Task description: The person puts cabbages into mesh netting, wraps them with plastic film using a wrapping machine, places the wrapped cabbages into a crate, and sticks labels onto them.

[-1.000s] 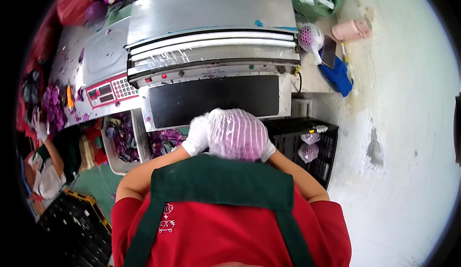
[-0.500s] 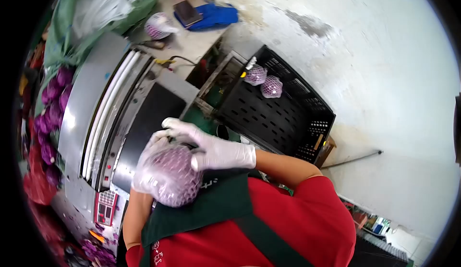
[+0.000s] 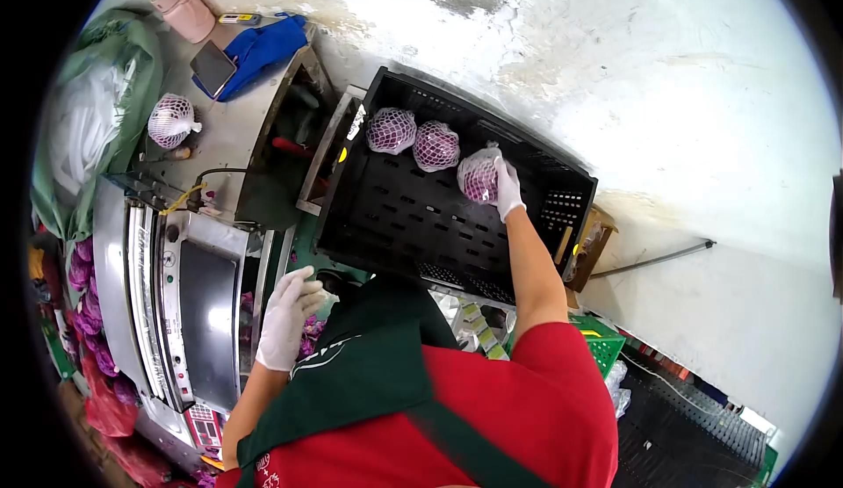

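Observation:
Inside the black crate (image 3: pixel 439 216), my gloved right hand (image 3: pixel 506 186) grips a purple cabbage in white netting (image 3: pixel 477 178). Two more netted cabbages lie to its left, one at the crate's corner (image 3: pixel 391 130) and one in the middle of the row (image 3: pixel 435 146). My gloved left hand (image 3: pixel 288 319) hangs in front of my apron with its fingers apart, holding nothing. It is between the wrapping machine (image 3: pixel 208 321) and the crate.
On the worktop (image 3: pixel 230 128) lie a netted cabbage (image 3: pixel 172 122), a phone (image 3: pixel 213 68), a blue cloth (image 3: pixel 260 53) and a pink bottle (image 3: pixel 183 12). A green bag (image 3: pixel 132 44) stands at the left. A wall rises behind the crate.
The view has turned rightward from the machine to the crate. The netted cabbage went from both hands at my chest into the crate, in my right hand. My left hand has let go of it.

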### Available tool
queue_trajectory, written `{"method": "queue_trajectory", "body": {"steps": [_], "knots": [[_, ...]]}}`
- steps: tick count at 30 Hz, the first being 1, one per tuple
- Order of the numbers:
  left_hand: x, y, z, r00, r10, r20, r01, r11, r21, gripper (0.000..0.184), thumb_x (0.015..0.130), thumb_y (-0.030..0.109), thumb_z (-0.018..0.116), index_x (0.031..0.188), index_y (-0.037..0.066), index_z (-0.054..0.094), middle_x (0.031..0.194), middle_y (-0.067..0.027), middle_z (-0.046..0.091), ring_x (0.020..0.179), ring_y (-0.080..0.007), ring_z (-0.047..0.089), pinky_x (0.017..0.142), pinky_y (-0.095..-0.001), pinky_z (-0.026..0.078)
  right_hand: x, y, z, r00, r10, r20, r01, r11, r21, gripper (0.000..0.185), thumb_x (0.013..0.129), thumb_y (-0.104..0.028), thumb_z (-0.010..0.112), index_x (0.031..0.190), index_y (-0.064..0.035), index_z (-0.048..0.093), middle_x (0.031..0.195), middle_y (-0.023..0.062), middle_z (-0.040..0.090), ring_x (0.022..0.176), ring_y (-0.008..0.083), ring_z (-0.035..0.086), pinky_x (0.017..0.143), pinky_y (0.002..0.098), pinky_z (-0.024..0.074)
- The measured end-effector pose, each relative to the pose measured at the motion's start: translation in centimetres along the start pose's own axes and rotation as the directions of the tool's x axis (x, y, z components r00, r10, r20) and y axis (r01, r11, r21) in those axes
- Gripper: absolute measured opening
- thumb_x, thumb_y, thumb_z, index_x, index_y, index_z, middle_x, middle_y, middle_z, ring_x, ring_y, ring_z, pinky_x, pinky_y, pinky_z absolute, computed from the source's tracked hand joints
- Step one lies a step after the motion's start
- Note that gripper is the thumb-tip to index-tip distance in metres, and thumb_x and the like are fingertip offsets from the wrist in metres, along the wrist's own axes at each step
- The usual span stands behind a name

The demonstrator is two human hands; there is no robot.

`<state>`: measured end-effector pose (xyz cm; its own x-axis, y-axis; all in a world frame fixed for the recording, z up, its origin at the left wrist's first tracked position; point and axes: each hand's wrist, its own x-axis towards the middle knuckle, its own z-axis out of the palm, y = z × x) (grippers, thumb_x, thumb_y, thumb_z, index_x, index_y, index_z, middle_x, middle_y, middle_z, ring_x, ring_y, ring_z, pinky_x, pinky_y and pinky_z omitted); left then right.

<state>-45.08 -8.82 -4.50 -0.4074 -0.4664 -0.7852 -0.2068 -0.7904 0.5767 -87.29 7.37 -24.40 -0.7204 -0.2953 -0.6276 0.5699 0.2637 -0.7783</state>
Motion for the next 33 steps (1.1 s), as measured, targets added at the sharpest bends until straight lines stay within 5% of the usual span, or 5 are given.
{"method": "queue_trajectory", "body": {"steps": [9, 13, 23, 28, 33], "knots": [[-4.3, 0.1, -3.0, 0.974, 0.122, -0.191, -0.139, 0.987, -0.076, 0.035, 0.099, 0.028, 0.048, 0.126, 0.006, 0.054, 0.111, -0.0104, 0.062, 0.104, -0.0179, 0.059, 0.092, -0.0305, 0.045, -1.3, -5.4, 6.6, 0.940, -0.224, -0.257, -0.134, 0.452, -0.882, 0.060, 0.087, -0.053, 0.050, 0.118, -0.0030, 0.062, 0.114, 0.0236, 0.063, 0.110, 0.0412, 0.058, 0.092, 0.0463, 0.0484], [-7.0, 0.2, -7.8, 0.912, 0.324, -0.251, -0.357, 0.929, -0.099, 0.034, 0.100, 0.025, 0.047, 0.126, 0.005, 0.053, 0.110, -0.0098, 0.063, 0.104, -0.0167, 0.059, 0.094, -0.0303, 0.045, -7.0, -3.6, 16.5, 0.483, -0.746, 0.458, 0.793, 0.151, -0.590, 0.029, 0.089, -0.005, 0.053, 0.117, 0.0013, 0.060, 0.120, 0.0184, 0.058, 0.110, 0.0301, 0.053, 0.099, 0.0388, 0.0398], [-18.2, -0.4, -37.5, 0.234, 0.520, -0.822, -0.776, 0.609, 0.164, 0.031, 0.093, 0.020, 0.060, 0.119, 0.005, 0.059, 0.107, -0.0040, 0.063, 0.099, -0.0111, 0.057, 0.090, -0.0266, 0.045, -27.3, 4.6, 38.9, 0.808, -0.181, 0.561, 0.383, 0.884, -0.267, 0.049, 0.099, -0.031, 0.042, 0.120, 0.0108, 0.055, 0.121, 0.0122, 0.058, 0.110, 0.0210, 0.053, 0.101, 0.0329, 0.0371], [-16.2, -1.3, -66.7, -0.312, 0.598, -0.738, -0.200, 0.718, 0.667, 0.060, 0.080, 0.039, 0.071, 0.127, 0.006, 0.052, 0.113, -0.0185, 0.060, 0.102, -0.0297, 0.061, 0.087, -0.0390, 0.049, -25.8, 4.5, 39.0, 0.871, -0.059, 0.487, 0.272, 0.884, -0.380, 0.048, 0.099, -0.034, 0.041, 0.122, 0.0059, 0.056, 0.124, 0.0136, 0.057, 0.113, 0.0226, 0.053, 0.100, 0.0338, 0.0394], [-16.5, 6.5, -77.6, -0.217, 0.530, -0.820, 0.308, 0.834, 0.457, 0.093, 0.067, 0.055, 0.075, 0.142, 0.017, 0.035, 0.132, -0.0203, 0.049, 0.121, -0.0349, 0.049, 0.098, -0.0480, 0.042, -23.5, 5.1, 38.5, 0.873, -0.110, 0.476, 0.300, 0.890, -0.344, 0.051, 0.097, -0.039, 0.040, 0.119, 0.0040, 0.057, 0.111, 0.0122, 0.062, 0.097, 0.0247, 0.061, 0.087, 0.0350, 0.0510]]}}
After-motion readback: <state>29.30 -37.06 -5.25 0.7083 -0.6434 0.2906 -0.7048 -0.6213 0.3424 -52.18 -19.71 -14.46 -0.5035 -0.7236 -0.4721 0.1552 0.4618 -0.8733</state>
